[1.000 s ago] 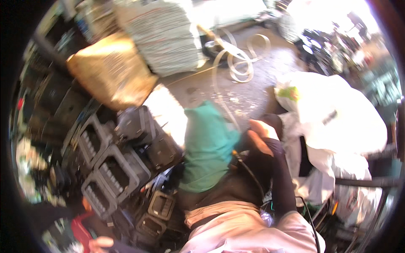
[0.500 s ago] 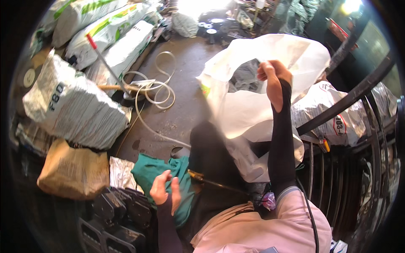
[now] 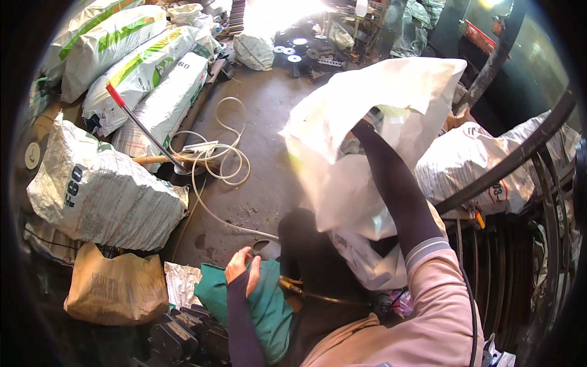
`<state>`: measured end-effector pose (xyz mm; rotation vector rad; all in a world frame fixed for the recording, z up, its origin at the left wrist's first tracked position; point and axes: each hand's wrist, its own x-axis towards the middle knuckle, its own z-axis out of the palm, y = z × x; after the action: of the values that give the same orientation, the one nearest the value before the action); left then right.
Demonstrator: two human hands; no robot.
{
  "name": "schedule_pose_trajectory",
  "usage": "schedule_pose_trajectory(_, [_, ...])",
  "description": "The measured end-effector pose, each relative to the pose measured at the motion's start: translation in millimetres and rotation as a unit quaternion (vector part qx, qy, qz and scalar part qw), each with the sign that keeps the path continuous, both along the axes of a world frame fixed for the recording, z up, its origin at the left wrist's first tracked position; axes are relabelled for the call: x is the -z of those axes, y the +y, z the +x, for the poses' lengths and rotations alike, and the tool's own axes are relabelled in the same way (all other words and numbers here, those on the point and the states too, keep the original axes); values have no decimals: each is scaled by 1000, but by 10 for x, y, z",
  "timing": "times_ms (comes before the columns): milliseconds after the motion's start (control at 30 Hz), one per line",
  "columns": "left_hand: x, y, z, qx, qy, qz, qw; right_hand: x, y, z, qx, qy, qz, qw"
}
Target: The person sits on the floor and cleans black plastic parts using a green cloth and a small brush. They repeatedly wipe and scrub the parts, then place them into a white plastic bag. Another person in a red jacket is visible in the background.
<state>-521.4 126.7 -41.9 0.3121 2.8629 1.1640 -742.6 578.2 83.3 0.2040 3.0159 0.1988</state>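
A large white sack [image 3: 367, 189] stands mouth-up between my legs and the right side, its upper rim tall and creased. My right forearm [image 3: 397, 183], in a dark sleeve, reaches into its mouth. The right hand is hidden inside, so its fingers and anything in them do not show. A bit of grey material [image 3: 351, 147] is visible within the opening. My left hand [image 3: 239, 269] hovers over or rests on a teal cloth [image 3: 269, 306] by my left leg. Its thumb and fingers are apart and hold nothing.
At left lie stacked white-and-green bags [image 3: 140, 67], a silvery bag [image 3: 110, 183] and a brown paper bag [image 3: 116, 287]. A coiled pale hose [image 3: 229, 177] and a red-handled rod [image 3: 143, 125] lie on the floor. Metal rails [image 3: 507, 159] and more bags [image 3: 471, 162] border the right.
My right hand has gone from above the sack's mouth down into it, and the sack's rim has shifted. The left hand stays near the teal cloth, still apart-fingered.
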Motion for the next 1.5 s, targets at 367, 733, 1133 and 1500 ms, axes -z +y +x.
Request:
schedule_pose_trajectory(367, [-20, 24, -76, -6, -24, -8, 1000, 590, 114, -174, 59, -44, 28, 997])
schedule_pose_trajectory(733, [47, -29, -18, -23, 33, 42, 998, -627, 340, 387, -8, 29, 12, 999])
schedule_pose_trajectory(1133, [-1413, 874, 245, 102, 114, 377, 914, -1459, -9, 1834, -199, 254, -121, 939])
schedule_pose_trajectory(1500, [-1595, 2178, -460, 97, -23, 255, 962, -1118, 584, 2135, -144, 305, -247, 909])
